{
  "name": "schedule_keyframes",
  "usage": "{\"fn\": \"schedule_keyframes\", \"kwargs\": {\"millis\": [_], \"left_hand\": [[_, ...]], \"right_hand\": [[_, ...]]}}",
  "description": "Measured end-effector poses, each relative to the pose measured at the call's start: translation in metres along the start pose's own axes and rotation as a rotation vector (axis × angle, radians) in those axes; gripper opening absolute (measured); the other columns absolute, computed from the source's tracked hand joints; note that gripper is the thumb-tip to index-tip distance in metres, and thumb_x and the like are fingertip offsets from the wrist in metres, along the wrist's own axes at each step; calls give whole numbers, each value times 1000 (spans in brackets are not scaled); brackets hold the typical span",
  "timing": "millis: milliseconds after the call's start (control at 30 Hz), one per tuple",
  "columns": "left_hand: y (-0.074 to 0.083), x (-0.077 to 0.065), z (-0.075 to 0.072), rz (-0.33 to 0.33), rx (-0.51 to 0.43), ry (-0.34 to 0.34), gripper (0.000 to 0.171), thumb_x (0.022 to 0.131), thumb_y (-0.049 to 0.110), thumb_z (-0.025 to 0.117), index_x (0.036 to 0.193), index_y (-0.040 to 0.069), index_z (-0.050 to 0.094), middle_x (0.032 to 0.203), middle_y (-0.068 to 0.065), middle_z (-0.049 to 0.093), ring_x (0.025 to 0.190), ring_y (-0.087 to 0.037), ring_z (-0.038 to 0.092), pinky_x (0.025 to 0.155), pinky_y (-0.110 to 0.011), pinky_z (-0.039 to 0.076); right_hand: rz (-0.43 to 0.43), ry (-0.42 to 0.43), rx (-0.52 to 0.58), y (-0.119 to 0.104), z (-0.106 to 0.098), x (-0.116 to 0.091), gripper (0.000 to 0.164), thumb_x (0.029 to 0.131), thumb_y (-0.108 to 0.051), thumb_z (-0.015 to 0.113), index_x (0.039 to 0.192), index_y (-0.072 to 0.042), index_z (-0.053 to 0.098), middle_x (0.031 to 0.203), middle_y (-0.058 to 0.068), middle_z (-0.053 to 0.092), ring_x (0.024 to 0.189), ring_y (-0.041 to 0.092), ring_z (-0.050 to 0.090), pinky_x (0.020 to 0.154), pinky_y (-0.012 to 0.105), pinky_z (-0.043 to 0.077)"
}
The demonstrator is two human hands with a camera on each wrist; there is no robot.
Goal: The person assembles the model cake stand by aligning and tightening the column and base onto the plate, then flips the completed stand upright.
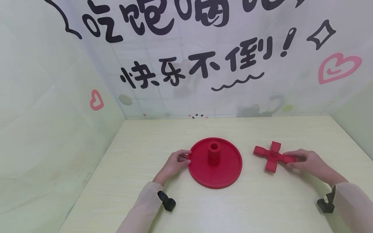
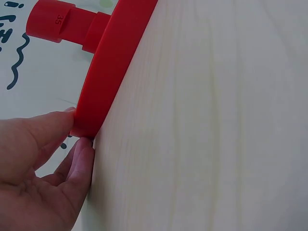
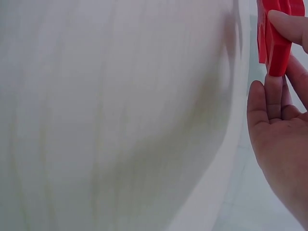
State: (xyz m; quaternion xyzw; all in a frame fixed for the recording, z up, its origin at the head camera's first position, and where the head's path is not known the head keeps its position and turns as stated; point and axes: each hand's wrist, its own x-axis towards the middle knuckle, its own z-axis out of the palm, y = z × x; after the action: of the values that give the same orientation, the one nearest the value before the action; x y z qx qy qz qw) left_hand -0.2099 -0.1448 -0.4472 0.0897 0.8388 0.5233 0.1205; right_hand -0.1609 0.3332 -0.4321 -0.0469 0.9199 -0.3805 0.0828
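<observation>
A red round base (image 1: 201, 176) with a raised rim lies on the pale wooden table. From its middle rises a hollow red post (image 1: 214, 155); in the left wrist view this post (image 2: 45, 19) bears the raised number 35. My left hand (image 1: 175, 163) holds the base's left edge, thumb and fingers at the rim (image 2: 103, 82). To the right, my right hand (image 1: 310, 165) pinches one arm of a red four-armed cross (image 1: 272, 158) with a short central stub. In the right wrist view the thumb lies on the cross (image 3: 278, 50), which is held just off the table.
The pale wooden table (image 1: 122, 194) reaches back to a printed cloth (image 1: 186, 97) with black writing and pink hearts. More cloth (image 1: 58, 129) hangs along the left side. A black strap mount (image 1: 167, 201) sits on the left wrist, another (image 1: 327, 204) on the right.
</observation>
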Motion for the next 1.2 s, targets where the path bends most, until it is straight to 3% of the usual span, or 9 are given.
{"fn": "schedule_keyframes", "kwargs": {"millis": [200, 467, 800, 1200], "left_hand": [[2, 0, 0, -2, -5, 2, 35, 86, 6, 63, 120, 7, 58, 108, -11, 58, 96, -24, 59, 82, -32, 50], [1, 0, 0, -4, -6, 1, 35, 86, 7, 63, 121, 8, 58, 108, -10, 58, 97, -24, 59, 83, -32, 50], [2, -1, 0, -9, 3, 5, 35, 86, 7, 63, 121, 8, 57, 108, -10, 58, 97, -24, 59, 82, -32, 50], [2, -3, 0, 8, -12, -3, 35, 86, 7, 63, 121, 7, 57, 109, -11, 58, 97, -25, 59, 83, -32, 50]], "right_hand": [[-37, 2, 26, -3, -3, 1, 49, 84, -27, 68, 124, -2, 55, 111, 14, 56, 88, 16, 54, 68, 29, 47], [-57, 5, 41, -12, -5, 4, 48, 84, -28, 67, 124, -4, 56, 107, 12, 56, 90, 21, 54, 67, 29, 49], [-120, -2, 80, -34, -3, 5, 44, 85, -23, 67, 123, -4, 56, 106, 10, 56, 90, 8, 56, 71, 27, 50], [-182, 4, 66, -58, 2, 12, 41, 83, -24, 68, 119, -7, 59, 102, 6, 59, 95, 18, 58, 74, 32, 48]]}}
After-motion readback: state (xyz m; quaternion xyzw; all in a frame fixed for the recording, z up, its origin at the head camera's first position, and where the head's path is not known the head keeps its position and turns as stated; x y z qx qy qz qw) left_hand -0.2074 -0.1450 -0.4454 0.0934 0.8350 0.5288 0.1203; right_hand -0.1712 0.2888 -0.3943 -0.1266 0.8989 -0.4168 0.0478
